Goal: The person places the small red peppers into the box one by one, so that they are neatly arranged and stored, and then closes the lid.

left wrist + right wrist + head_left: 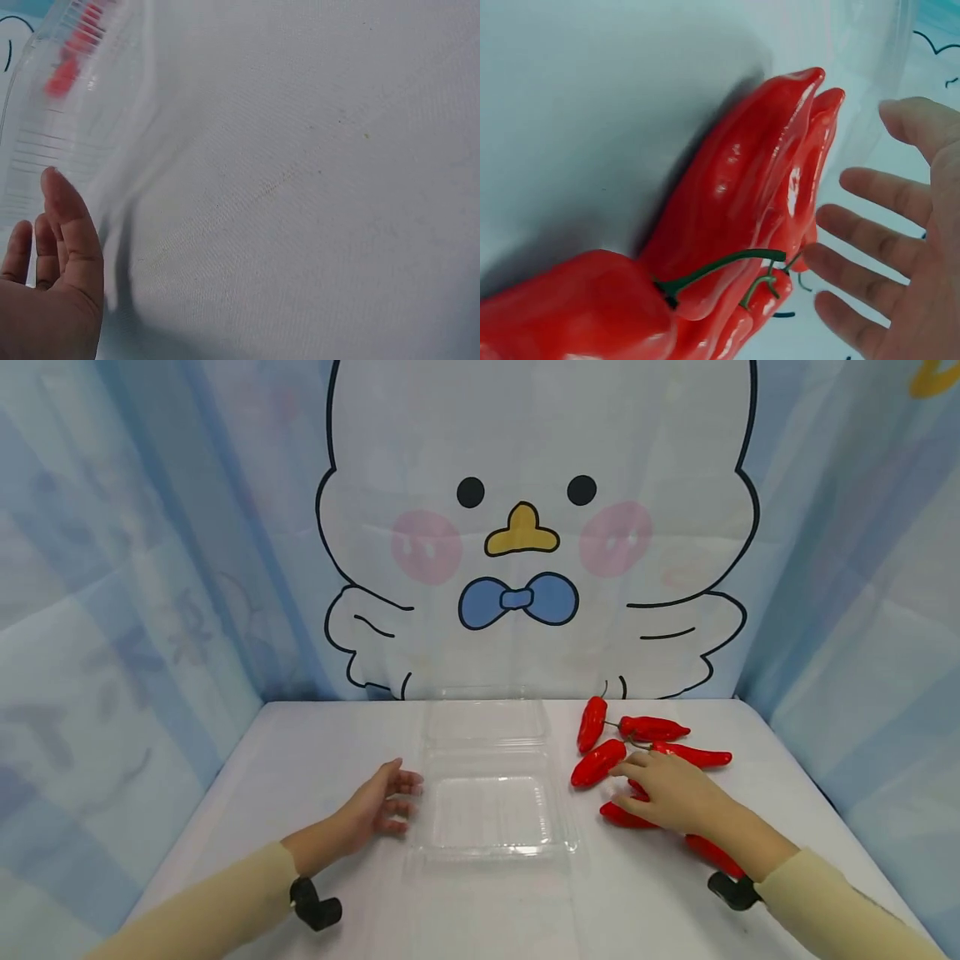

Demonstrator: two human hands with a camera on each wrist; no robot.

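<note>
1. Hovering to the right of the clear box (491,850), the right hand (671,793) is over some red peppers (598,764). Its fingers are spread and its grip is wide.
2. Just left of the clear box is the left hand (375,810). Its fingers bend a little and its grip is loose and wide. I cannot tell if its fingertips touch the box.
3. The clear box is open, with its see-through lid (483,722) folded back on the far side.
4. All the red peppers lie to the right of the clear box, pointing different ways. Up close, some show curly green stems (720,270). One pepper (712,854) is partly under the right arm, farther from the box.
5. Under the clear box is a white tabletop (337,735).
6. Behind the clear box hangs a curtain with a big white bird (525,652). It has pink cheeks and a blue bow (517,600).
7. Pale sleeves (217,902) come in on both sides, nearer than the clear box.
</note>
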